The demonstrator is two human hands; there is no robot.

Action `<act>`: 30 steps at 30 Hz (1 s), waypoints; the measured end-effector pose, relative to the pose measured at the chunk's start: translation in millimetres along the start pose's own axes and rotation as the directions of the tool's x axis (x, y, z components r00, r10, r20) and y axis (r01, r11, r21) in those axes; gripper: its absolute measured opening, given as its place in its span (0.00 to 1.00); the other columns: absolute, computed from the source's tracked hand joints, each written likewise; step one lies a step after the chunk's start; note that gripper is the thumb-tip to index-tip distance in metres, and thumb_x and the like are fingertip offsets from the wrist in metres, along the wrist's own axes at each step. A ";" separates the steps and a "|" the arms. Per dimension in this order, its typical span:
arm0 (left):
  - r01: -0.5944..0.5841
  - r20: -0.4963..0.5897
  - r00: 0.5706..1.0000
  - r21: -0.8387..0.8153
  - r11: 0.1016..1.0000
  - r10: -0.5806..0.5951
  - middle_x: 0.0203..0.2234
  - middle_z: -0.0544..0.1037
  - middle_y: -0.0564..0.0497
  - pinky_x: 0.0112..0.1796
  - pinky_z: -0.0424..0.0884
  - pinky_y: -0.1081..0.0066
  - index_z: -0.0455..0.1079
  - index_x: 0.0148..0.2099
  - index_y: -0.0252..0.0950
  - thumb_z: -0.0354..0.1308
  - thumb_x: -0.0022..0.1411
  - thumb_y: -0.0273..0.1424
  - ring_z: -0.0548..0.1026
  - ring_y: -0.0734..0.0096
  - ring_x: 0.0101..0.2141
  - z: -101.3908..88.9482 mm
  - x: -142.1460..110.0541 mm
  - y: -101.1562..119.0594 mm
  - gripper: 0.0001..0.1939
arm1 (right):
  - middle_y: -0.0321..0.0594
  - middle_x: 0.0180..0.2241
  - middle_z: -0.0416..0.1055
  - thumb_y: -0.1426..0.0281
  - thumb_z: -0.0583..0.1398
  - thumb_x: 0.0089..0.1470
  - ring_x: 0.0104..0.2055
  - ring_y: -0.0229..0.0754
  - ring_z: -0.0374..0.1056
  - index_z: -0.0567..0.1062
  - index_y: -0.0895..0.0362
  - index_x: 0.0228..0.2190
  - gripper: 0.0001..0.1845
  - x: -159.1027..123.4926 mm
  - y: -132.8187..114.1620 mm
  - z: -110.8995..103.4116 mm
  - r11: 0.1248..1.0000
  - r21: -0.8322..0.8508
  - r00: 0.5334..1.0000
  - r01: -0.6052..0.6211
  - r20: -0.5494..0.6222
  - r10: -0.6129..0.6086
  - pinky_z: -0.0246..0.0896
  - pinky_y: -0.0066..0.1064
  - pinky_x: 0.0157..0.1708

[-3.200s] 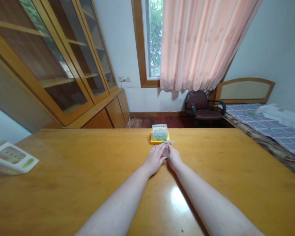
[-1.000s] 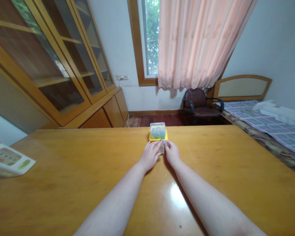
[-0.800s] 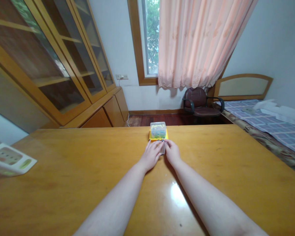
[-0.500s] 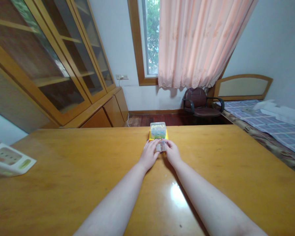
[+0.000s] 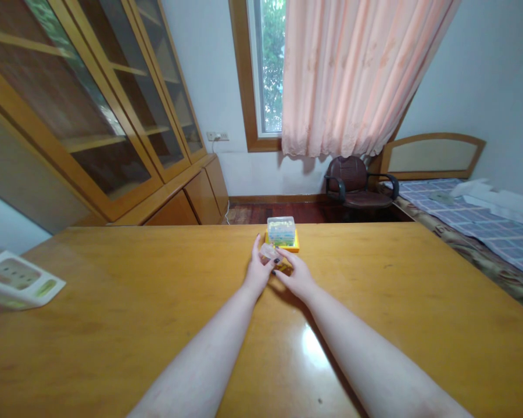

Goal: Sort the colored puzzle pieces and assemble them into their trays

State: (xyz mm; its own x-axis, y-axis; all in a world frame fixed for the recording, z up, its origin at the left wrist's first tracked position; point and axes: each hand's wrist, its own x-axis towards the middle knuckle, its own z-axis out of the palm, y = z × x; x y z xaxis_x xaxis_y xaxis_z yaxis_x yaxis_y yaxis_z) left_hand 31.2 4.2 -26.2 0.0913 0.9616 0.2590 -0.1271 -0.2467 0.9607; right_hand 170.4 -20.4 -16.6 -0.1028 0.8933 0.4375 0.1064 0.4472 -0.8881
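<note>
My left hand (image 5: 258,269) is raised a little off the wooden table (image 5: 113,302) with its fingers curled round a small clear plastic piece (image 5: 267,251). My right hand (image 5: 295,274) lies next to it, its dark-nailed fingertips pinched against the same piece and over something small and yellowish I cannot make out. Just beyond both hands, near the table's far edge, stands a clear plastic box (image 5: 281,230) with pale contents on a yellow base (image 5: 282,246).
A white carton (image 5: 15,283) with green marks lies at the table's left edge. Beyond the table are glass-fronted wooden cabinets (image 5: 91,104), a window with a pink curtain (image 5: 353,75), a dark armchair (image 5: 353,183) and a bed (image 5: 475,220) at right.
The hands, which lay close together flat on the table, have lifted and shifted slightly left; the clear piece has turned and now sits in the left hand's fingers.
</note>
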 end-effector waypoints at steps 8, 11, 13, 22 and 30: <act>0.004 0.023 1.000 0.002 1.000 -0.004 0.53 0.68 0.44 0.50 0.66 0.63 0.60 0.56 0.37 0.50 0.60 0.48 0.69 0.61 0.50 2.2 -3.1 0.8 0.27 | 0.44 0.44 0.73 0.69 0.62 0.46 0.46 0.47 0.67 0.75 0.52 0.43 0.19 2.2 1.4 -3.2 0.974 -0.219 0.986 0.053 -0.143 -0.086 0.59 0.42 0.51; 0.009 -0.008 1.000 0.016 1.000 -0.009 0.48 0.71 0.44 0.48 0.67 0.64 0.62 0.52 0.36 0.54 0.57 0.48 0.71 0.63 0.46 2.0 -1.9 1.7 0.26 | 0.44 0.43 0.73 0.68 0.62 0.46 0.45 0.47 0.68 0.75 0.52 0.43 0.19 2.3 2.1 -4.7 0.967 -0.249 0.985 0.057 -0.146 -0.096 0.60 0.42 0.50; 0.019 -0.009 1.000 0.022 1.000 -0.019 0.46 0.73 0.45 0.48 0.67 0.65 0.62 0.51 0.36 0.54 0.57 0.48 0.72 0.64 0.45 2.5 -2.0 3.4 0.25 | 0.43 0.42 0.74 0.69 0.62 0.46 0.45 0.47 0.68 0.75 0.53 0.42 0.18 2.5 2.5 -5.2 0.964 -0.259 0.985 0.057 -0.143 -0.097 0.61 0.41 0.49; 0.035 -0.007 0.999 -0.008 0.999 -0.035 0.43 0.74 0.47 0.45 0.67 0.67 0.64 0.48 0.37 0.56 0.57 0.44 0.72 0.67 0.42 5.2 -6.0 16.1 0.21 | 0.44 0.41 0.74 0.70 0.58 0.50 0.44 0.46 0.69 0.75 0.55 0.41 0.14 3.2 4.5 -6.7 0.941 -0.330 0.984 0.077 -0.125 -0.124 0.63 0.40 0.47; -0.240 -0.037 0.963 0.333 0.912 0.267 0.50 0.67 0.45 0.52 0.62 0.63 0.67 0.46 0.38 0.54 0.58 0.34 0.66 0.62 0.51 -12.6 -2.3 28.9 0.14 | 0.45 0.48 0.70 0.68 0.59 0.51 0.51 0.47 0.65 0.72 0.54 0.46 0.18 4.0 7.5 -4.8 0.942 -0.322 0.986 0.096 -0.097 -0.134 0.58 0.43 0.53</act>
State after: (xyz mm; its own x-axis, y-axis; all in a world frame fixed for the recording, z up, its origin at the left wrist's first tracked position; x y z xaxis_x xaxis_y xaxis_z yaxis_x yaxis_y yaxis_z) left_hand 14.9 -3.7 -0.3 0.0173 0.8644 0.5025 0.1909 -0.4962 0.8470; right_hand 175.5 -13.3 -20.8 -0.0197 0.8256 0.5639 0.4089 0.5213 -0.7490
